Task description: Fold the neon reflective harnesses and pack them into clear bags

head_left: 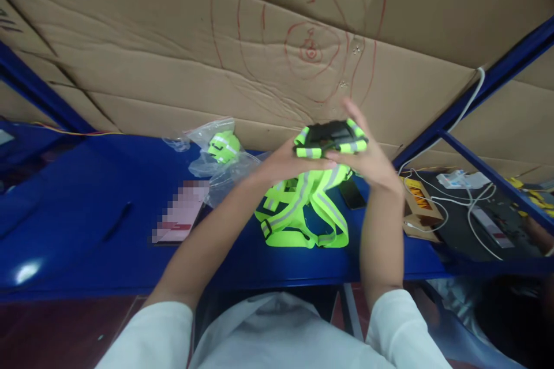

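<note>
My left hand and my right hand hold a folded neon-yellow reflective strap bundle between them, above the table. It has silver stripes and a dark middle part. The left fingers are closed along its lower left side. My right thumb and palm press its right side, with one finger pointing up. Below my hands, a reflective vest made of neon straps lies loosely on the blue table, with a black buckle at its left. Whether the bundle joins these straps, I cannot tell.
Left of my hands is a clear plastic bag beside a rolled neon strap bundle. A pinkish flat item lies nearer. A dark phone is under my right arm. Rightward are an open cardboard box, white cables and a blue frame bar.
</note>
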A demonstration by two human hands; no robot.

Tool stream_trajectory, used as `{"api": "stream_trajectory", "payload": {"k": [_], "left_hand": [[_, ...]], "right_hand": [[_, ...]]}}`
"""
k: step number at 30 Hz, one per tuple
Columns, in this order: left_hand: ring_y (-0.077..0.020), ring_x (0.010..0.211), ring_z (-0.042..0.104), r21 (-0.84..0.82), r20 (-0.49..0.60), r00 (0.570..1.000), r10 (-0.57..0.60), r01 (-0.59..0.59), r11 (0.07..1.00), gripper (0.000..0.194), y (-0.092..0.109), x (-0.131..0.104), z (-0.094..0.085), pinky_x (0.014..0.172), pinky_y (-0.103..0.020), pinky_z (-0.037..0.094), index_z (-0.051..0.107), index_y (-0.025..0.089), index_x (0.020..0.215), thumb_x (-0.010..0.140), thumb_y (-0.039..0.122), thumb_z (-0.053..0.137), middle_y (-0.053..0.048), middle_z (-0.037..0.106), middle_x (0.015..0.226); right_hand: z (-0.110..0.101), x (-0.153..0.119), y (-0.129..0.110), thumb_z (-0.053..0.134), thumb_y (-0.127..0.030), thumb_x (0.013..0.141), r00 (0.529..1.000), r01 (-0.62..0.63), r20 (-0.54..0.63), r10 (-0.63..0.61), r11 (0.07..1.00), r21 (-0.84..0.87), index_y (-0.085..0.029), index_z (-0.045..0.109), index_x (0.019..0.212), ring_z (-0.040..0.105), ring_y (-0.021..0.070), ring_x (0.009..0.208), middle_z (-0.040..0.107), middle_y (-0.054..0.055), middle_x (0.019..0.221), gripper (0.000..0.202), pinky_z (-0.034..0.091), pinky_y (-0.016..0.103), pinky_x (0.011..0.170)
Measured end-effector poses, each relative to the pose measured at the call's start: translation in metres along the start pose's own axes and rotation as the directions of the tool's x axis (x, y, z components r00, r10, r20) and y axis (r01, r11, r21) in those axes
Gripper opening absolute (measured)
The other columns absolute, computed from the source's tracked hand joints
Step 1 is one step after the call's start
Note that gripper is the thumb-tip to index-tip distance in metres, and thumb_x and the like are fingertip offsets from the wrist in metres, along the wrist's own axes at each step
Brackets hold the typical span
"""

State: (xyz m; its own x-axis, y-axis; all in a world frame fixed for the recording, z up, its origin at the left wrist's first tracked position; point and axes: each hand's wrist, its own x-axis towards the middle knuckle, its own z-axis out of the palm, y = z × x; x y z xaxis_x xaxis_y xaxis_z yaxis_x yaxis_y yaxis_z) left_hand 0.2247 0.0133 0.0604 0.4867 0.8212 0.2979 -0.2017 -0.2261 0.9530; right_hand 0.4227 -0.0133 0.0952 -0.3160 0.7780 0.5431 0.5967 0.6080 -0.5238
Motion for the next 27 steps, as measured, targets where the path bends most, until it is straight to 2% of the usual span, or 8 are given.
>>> {"api": "stream_trajectory", "payload": {"k": [1,2,5,9,15,20,24,27], "left_hand": [[-0.026,0.121,0.069,0.004,0.008,1.0,-0.029,0.029,1.0,0.063,-0.006,-0.001,0.007,0.107,-0.041,0.053,0.073,0.029,0.127,0.068,0.032,0.093,-0.002,0.075,0.128],[-0.0265,0.122,0.068,0.001,0.022,0.998,-0.056,0.056,0.998,0.058,-0.013,-0.003,0.015,0.109,-0.041,0.053,0.074,0.029,0.125,0.07,0.032,0.092,-0.002,0.075,0.128],[-0.0267,0.121,0.069,-0.092,0.101,0.979,-0.177,0.186,0.978,0.047,-0.033,-0.005,0.039,0.108,-0.042,0.053,0.076,0.025,0.12,0.074,0.028,0.087,-0.003,0.076,0.126],[-0.0251,0.109,0.071,-0.19,0.138,0.943,-0.302,0.325,0.926,0.038,-0.049,-0.005,0.051,0.103,-0.041,0.054,0.078,0.021,0.109,0.072,0.021,0.086,-0.005,0.078,0.117],[-0.0231,0.095,0.073,-0.335,0.239,0.918,-0.318,0.385,0.86,0.046,-0.056,-0.004,0.049,0.091,-0.039,0.057,0.078,0.02,0.104,0.061,0.019,0.094,-0.008,0.078,0.109],[-0.0241,0.084,0.074,-0.427,0.497,0.805,-0.324,0.551,0.717,0.04,-0.06,-0.009,0.054,0.085,-0.041,0.06,0.078,0.014,0.094,0.062,0.028,0.096,-0.012,0.078,0.095],[-0.0223,0.086,0.074,-0.397,0.502,0.835,-0.226,0.454,0.798,0.043,-0.049,-0.009,0.042,0.091,-0.045,0.06,0.075,0.016,0.107,0.07,0.027,0.092,-0.009,0.078,0.101],[-0.0202,0.096,0.073,-0.222,0.393,0.906,-0.157,0.259,0.94,0.038,-0.038,-0.005,0.028,0.099,-0.04,0.057,0.074,0.016,0.113,0.077,0.02,0.085,-0.007,0.077,0.107]], "right_hand": [[-0.017,-0.007,0.0,0.081,-0.067,0.077,0.997,0.06,0.038,-0.063,0.995,0.085,-0.034,0.024,0.165,0.058,0.0301,0.139,0.021,0.011,0.175,0.11,0.056,0.046,0.109],[-0.032,-0.014,-0.001,0.083,-0.067,0.076,0.995,0.069,0.061,-0.078,0.988,0.136,-0.041,0.017,0.166,0.058,0.0299,0.139,0.019,0.008,0.176,0.114,0.056,0.047,0.109],[-0.058,-0.031,-0.008,0.081,-0.054,0.084,0.983,0.001,0.185,0.009,0.999,-0.051,-0.038,0.044,0.156,0.06,0.0307,0.136,0.047,0.008,0.162,0.083,0.054,0.048,0.111],[-0.048,-0.033,-0.017,0.071,-0.045,0.094,0.926,-0.052,0.341,0.16,0.951,-0.304,-0.029,0.069,0.136,0.066,0.0319,0.128,0.071,0.008,0.138,0.045,0.052,0.05,0.111],[-0.031,-0.017,-0.012,0.061,-0.038,0.098,0.933,-0.14,0.263,0.246,0.921,-0.364,-0.024,0.079,0.11,0.076,0.0298,0.101,0.08,0.007,0.112,0.025,0.056,0.043,0.09],[-0.034,-0.013,-0.001,0.068,-0.041,0.092,0.929,-0.26,0.207,0.306,0.94,-0.221,-0.022,0.073,0.09,0.07,0.0226,0.083,0.076,0.003,0.09,0.02,0.05,0.034,0.077],[-0.03,-0.014,0.01,0.075,-0.049,0.087,0.886,-0.457,0.187,0.424,0.867,0.198,-0.025,0.069,0.1,0.062,0.0171,0.069,0.07,0.0,0.089,0.028,0.046,0.029,0.062],[-0.022,-0.011,0.011,0.074,-0.05,0.088,0.898,-0.44,0.139,0.418,0.867,0.232,-0.027,0.068,0.106,0.063,0.0165,0.075,0.07,0.001,0.095,0.03,0.048,0.028,0.066]]}}
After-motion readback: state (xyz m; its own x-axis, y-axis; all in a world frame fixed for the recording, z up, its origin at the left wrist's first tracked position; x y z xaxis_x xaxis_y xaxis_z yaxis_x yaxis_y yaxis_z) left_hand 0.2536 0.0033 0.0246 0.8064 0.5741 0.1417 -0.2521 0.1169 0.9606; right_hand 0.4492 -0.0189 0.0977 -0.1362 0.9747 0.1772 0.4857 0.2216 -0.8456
